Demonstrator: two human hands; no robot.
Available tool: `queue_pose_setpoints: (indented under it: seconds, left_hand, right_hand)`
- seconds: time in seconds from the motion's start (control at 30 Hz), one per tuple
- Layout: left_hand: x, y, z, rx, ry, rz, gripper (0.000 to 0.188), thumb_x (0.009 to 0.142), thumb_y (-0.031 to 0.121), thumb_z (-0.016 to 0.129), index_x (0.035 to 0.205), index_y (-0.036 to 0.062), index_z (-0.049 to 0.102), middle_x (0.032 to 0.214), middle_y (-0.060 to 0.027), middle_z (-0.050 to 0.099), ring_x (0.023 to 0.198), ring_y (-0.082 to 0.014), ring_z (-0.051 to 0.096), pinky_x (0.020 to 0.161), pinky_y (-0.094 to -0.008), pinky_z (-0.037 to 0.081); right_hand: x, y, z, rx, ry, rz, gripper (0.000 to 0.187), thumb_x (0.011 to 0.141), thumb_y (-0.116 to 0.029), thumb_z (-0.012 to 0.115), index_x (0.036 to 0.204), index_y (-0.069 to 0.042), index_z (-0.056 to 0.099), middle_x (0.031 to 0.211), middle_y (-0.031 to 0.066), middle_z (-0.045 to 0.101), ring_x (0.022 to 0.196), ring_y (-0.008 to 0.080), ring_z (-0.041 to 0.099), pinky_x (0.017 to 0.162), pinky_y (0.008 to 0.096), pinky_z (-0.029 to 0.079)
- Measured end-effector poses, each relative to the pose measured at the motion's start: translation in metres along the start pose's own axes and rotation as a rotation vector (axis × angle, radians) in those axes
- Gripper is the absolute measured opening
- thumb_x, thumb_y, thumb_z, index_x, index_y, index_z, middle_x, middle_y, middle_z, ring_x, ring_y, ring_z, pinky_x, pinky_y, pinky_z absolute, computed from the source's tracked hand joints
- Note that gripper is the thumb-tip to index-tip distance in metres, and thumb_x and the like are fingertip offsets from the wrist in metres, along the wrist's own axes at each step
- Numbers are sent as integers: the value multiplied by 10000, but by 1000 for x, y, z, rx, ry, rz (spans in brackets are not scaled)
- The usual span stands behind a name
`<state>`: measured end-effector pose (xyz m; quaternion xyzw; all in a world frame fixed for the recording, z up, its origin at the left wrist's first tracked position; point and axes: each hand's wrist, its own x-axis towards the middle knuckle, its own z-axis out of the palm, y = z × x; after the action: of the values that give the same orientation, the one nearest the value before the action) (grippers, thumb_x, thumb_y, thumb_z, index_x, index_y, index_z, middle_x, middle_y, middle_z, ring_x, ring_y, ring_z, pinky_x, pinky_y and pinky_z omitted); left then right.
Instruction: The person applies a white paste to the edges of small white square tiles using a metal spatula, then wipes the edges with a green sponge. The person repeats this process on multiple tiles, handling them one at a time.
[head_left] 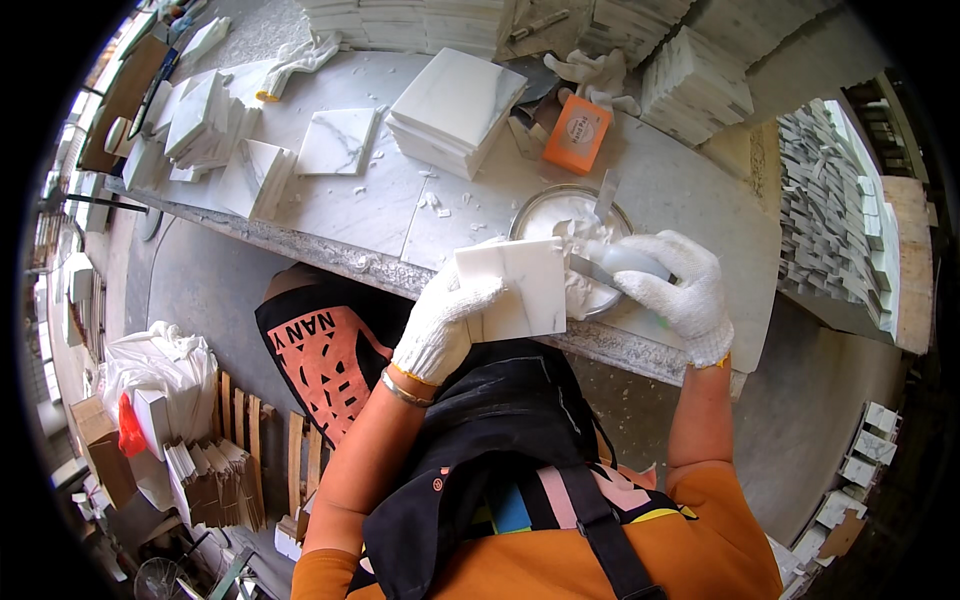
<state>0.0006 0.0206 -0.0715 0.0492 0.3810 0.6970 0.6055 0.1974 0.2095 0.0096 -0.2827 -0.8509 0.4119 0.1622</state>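
My left hand [448, 318], in a white knit glove, grips a square white marble tile [520, 290] by its left edge. The tile is tilted up in front of me at the table's near edge. In my gloved right hand [680, 290] is a putty knife [632, 259] with a pale, rounded handle; its metal blade reaches left toward the tile. Behind and under it stands a round tub [628, 212] of white paste, partly hidden by the tile and hand. A second flat metal blade [606, 194] sticks up out of the paste.
On the stone-topped table [400, 225] are a tile stack [455, 105], a single tile [338, 142], an orange box [578, 135] and loose white gloves [595, 78]. More tile stacks [205, 125] stand at the left. Cartons and a plastic-wrapped load [160, 370] sit on the floor.
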Motion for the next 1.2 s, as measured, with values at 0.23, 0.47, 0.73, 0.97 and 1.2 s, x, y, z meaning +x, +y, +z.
queue_pose_setpoints:
  seconds: [0.23,0.47,0.73,0.97,1.2]
  left_hand:
    - [0,-2,-4,7,-2,16,630,820,174,751,1359,-28,494,1237,-106,615,1122,-207,601,972,-349,489]
    - [3,-5,-6,-14,-2,26,670,811,163,759,1383,-28,467,1290,-119,593,1156,-234,592,999,-370,480]
    - [4,-5,-2,-18,-2,38,663,812,159,751,1382,-26,466,1294,-127,591,1172,-249,582,1022,-383,465]
    - [2,-4,0,5,-2,39,655,826,174,748,1386,-23,472,1278,-112,599,1157,-227,587,999,-373,480]
    - [0,-2,4,5,13,18,638,839,177,745,1384,-20,479,1256,-101,605,1135,-205,591,979,-353,489]
  right_hand:
    - [-1,7,-2,225,161,106,311,818,-114,762,1095,12,698,974,57,692,849,120,633,748,266,514]
    - [17,46,-17,399,365,204,373,868,-143,748,1176,29,626,1029,42,672,911,99,608,818,254,497]
    - [40,86,-20,299,364,219,336,851,-150,755,1123,15,649,1034,45,692,929,110,623,853,270,499]
    - [63,110,-9,128,230,227,284,833,-171,749,1077,-47,676,991,31,704,909,112,642,826,266,510]
    - [54,98,-9,-106,310,242,312,859,-104,714,1153,-22,648,1022,81,693,954,142,640,839,280,515]
